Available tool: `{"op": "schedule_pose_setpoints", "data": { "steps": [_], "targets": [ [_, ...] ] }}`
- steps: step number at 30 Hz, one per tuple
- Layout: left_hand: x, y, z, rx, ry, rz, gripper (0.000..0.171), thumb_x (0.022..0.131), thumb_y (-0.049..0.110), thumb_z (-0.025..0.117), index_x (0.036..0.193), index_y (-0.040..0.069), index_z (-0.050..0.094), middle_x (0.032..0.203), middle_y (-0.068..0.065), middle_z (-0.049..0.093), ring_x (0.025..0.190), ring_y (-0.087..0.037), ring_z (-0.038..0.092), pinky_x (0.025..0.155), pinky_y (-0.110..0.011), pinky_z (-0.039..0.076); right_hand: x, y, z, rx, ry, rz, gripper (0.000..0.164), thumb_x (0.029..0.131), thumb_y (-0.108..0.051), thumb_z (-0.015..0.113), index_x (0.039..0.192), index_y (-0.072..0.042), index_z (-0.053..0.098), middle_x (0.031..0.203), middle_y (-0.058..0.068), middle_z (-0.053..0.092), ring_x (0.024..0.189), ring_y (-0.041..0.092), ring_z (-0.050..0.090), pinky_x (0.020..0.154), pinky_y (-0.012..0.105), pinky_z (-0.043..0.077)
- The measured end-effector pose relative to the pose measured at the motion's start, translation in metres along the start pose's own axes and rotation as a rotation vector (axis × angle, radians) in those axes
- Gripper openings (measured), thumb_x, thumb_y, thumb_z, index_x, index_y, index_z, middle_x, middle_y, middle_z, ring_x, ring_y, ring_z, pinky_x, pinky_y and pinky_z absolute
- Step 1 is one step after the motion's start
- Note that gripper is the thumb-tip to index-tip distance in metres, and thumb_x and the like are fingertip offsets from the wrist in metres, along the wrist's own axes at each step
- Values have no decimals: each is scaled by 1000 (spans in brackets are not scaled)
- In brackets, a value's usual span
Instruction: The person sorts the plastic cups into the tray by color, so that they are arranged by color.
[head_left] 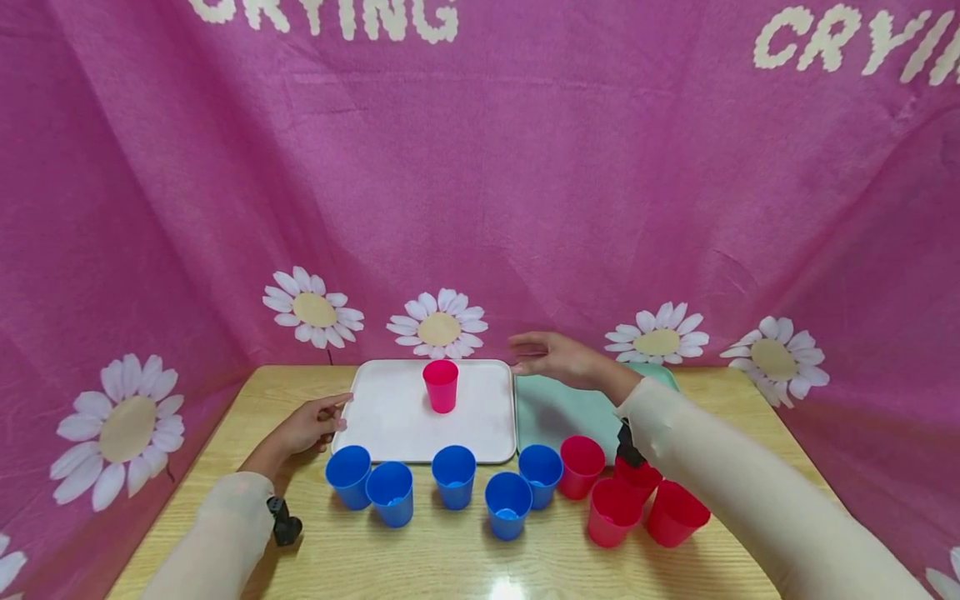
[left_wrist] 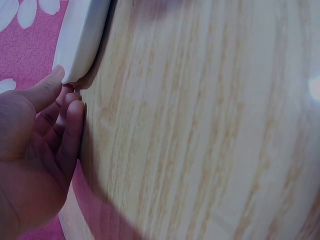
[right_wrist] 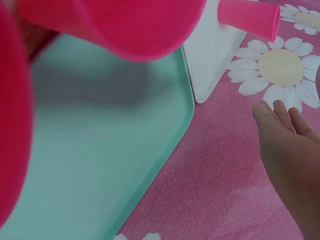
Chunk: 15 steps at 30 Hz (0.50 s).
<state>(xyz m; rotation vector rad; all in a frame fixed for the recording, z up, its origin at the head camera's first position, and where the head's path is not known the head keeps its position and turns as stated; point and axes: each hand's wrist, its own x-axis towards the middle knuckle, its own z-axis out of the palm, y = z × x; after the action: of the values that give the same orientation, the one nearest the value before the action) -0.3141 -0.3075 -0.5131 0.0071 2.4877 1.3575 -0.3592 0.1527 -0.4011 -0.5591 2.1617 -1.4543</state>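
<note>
My left hand (head_left: 306,429) is at the left edge of the white tray (head_left: 390,417). In the left wrist view its thumb (left_wrist: 50,82) lies on the tray's rim and the other fingers curl beneath, pinching the edge. One upright red cup (head_left: 441,387) stands on this tray, right of its middle. My right hand (head_left: 562,360) is raised over the far left part of the green tray (head_left: 551,417), beside the white tray's right edge. Its fingers are extended and hold nothing. The right wrist view shows the same red cup (right_wrist: 250,19) apart from the fingertips.
Several blue cups (head_left: 453,477) stand upright in front of the white tray. To their right, several red cups (head_left: 615,512) are grouped under my right forearm, partly hidden. A pink flowered cloth (head_left: 480,208) hangs behind the wooden table (head_left: 420,567).
</note>
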Motion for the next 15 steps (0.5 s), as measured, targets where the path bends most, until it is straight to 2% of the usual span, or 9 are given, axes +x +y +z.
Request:
{"op": "schedule_pose_setpoints", "data": {
  "steps": [8,15],
  "targets": [
    [0,1,0,1,-5,25,60,105,6,57,161,10,36,104,-13,51,76,-22,50,62,-28,48,-15,8,-12,35,-6,-28,69,98,-9,67,158,2,34,161,26,35,151,47,27,120,56,30],
    [-1,2,-1,2,-7,22,60,105,5,57,161,10,36,103,-12,51,75,-21,51,61,-27,49,-34,14,-22,39,-16,-53,70,99,-10,67,158,2,33,162,25,34,152,46,26,120,57,28]
  ]
}}
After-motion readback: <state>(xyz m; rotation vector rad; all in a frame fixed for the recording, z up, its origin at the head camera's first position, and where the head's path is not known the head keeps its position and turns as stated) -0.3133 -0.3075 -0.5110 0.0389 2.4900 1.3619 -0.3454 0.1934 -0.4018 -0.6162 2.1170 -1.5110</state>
